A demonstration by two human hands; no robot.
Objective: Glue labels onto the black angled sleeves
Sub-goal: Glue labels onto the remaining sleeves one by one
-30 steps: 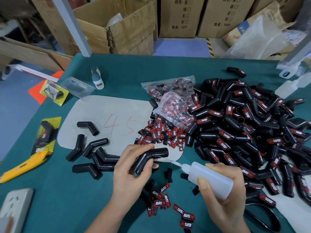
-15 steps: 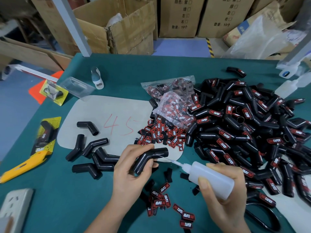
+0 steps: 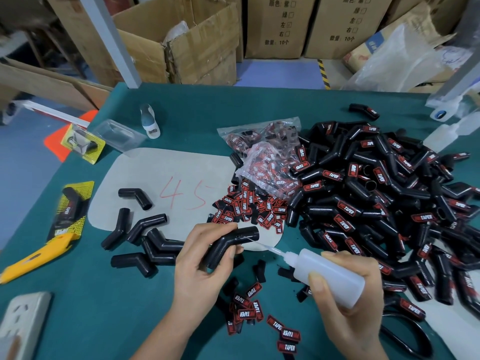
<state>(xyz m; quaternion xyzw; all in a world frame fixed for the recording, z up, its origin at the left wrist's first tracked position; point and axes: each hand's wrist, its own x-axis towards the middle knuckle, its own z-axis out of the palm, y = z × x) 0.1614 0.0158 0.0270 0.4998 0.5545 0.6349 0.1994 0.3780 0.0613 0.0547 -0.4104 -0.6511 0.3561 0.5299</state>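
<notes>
Nozzle unmoved, glossy black bent sleeve (image 3: pixel 232 244)

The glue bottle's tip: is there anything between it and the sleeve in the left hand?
Nothing visible. The glue bottle, gripped by the right hand, aims its thin nozzle straight at the sleeve held in the left hand; the tip is at its surface.

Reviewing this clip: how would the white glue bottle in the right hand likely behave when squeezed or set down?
The glue bottle looks like soft translucent plastic, so it probably yields to the right hand. Being round-bodied, it would likely roll if laid sideways. Its thin nozzle seems bendable.
</notes>
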